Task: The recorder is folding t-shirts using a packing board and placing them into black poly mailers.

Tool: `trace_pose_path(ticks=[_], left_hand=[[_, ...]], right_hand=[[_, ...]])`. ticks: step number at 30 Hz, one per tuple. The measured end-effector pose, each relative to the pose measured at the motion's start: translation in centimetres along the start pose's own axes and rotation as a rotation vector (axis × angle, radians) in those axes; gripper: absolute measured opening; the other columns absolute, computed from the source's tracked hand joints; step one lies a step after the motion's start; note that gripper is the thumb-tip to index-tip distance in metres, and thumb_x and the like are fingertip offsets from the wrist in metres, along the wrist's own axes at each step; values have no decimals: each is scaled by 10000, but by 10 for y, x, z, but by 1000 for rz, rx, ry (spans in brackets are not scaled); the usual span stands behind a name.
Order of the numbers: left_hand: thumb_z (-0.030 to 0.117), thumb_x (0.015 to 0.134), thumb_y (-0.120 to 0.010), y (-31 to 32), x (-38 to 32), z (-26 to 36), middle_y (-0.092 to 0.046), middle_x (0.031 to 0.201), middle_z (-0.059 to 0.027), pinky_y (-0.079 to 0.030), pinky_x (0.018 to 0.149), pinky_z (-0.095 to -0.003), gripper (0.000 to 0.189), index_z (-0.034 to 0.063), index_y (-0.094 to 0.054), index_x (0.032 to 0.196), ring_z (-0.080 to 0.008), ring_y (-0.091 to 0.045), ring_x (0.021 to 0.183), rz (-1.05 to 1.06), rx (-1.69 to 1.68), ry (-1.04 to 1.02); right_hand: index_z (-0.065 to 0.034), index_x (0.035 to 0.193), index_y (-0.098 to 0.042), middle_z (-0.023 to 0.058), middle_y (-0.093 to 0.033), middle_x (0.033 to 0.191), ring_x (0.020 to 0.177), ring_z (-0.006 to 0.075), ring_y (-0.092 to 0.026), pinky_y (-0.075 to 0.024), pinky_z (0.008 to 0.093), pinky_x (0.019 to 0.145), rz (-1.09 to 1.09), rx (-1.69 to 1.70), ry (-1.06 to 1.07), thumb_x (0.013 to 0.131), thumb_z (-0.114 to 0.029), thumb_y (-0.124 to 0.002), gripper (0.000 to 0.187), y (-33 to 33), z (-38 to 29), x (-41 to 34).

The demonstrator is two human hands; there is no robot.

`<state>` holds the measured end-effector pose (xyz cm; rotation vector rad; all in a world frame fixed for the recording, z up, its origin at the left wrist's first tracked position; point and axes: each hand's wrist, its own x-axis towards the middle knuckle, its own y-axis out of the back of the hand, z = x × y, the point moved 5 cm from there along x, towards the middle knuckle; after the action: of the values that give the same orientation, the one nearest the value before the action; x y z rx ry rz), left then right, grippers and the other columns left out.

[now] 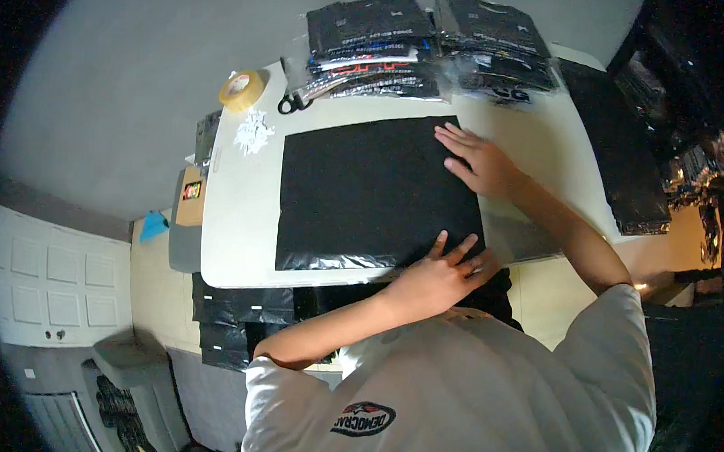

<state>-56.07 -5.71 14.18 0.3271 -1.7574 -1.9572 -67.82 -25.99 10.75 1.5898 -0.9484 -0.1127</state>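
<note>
A flat black rectangular package (369,196), apparently a plastic mailing bag, lies on the white table (241,221) in front of me. Its near edge shines like plastic; what is inside, if anything, cannot be seen. My left hand (444,278) rests palm down over its near right corner, fingers spread and slightly blurred at the tips. At the far right corner, my right hand (477,161) lies flat on the black surface and the table beside it, fingers extended. Neither hand grips anything visible. Beyond my right forearm's underside, a clear plastic sheet (528,236) reaches the table's near edge.
Bagged black garments are piled in a left stack (370,44) and a right stack (497,44) at the back. Tape (242,90), black-handled scissors (293,103) and white paper bits (254,133) sit at left. Black bags (619,152) line the right side; more packages (243,305) lie below the table.
</note>
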Motion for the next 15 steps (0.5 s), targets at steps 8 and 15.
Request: trace_pose_path(ticks=[8,15], left_hand=[[302,944,-602,-2,1,-1,-535,1499,-121,-424,1093,-688,595,135,-516,1509,-421,-457,1433,48,-46,28],[302,967,-562,8,8,-2,-554,1500,-125,-464,1085,-638,582,153,-494,1526,-413,-521,1387,31,-88,16]], right_hand=[[99,1531,-362,252,-345,1633,1527,379,-329,-269,533,1237,-167,-183,6,975,-500,-643,864,11,-7,10],[84,1540,-363,228,-319,1655,1536,366,-315,-267,489,1247,-198,-171,8,968,-490,-653,861,13,3,12]])
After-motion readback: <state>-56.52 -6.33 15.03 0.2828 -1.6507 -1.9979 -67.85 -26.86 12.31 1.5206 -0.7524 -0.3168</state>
